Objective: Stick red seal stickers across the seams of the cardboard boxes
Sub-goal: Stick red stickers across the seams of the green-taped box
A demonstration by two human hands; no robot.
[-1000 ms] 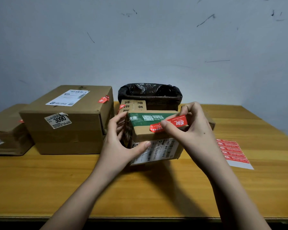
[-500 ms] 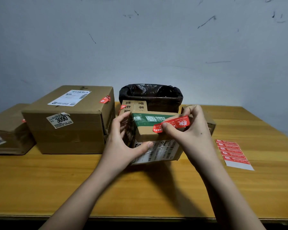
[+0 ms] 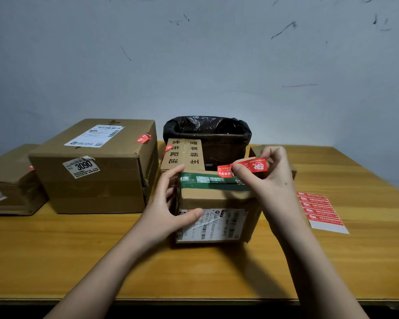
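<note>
Hands: left (image 3: 168, 203) grips box (image 3: 217, 196), right (image 3: 270, 178) pinches one sticker (image 3: 251, 166).

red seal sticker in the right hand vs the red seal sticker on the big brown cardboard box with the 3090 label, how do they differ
The red seal sticker in the right hand is pinched by the right hand above the small brown cardboard box with green tape, not pressed flat; the red seal sticker on the big box is already stuck at the top right edge of the big brown cardboard box with the 3090 label. The held one shows its full length; the stuck one looks folded and shorter. Both are red with white print.
</note>
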